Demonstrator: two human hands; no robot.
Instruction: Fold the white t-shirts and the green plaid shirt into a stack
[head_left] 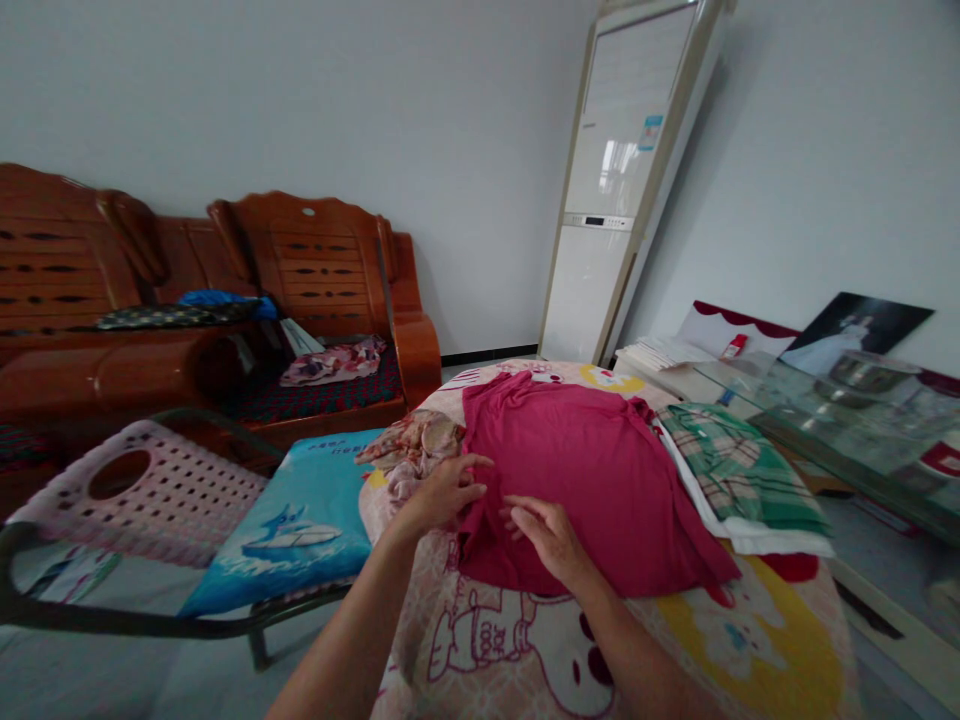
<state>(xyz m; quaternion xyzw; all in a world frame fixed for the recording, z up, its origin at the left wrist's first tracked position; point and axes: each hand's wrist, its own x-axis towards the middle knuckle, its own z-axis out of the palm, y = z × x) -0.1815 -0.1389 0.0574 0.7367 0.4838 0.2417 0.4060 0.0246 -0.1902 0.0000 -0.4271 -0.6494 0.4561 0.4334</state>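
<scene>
A magenta garment [570,470] lies spread out on the round table, which has a patterned cloth [645,670] over it. My left hand [450,488] is at the garment's left edge with its fingers apart, beside a crumpled floral cloth [421,450]. Over the lower left part of the garment is my right hand [541,530], fingers spread and holding nothing. Whether either hand touches the fabric is hard to tell. On the table's right side lie a green plaid garment [739,465] and a white one [780,540] under it.
A chair with a blue cushion [300,530] stands to the left, close to the table. Behind it are carved wooden seats [315,270]. A glass shelf [802,430] borders the right side. A tall white cabinet unit [592,280] stands at the back.
</scene>
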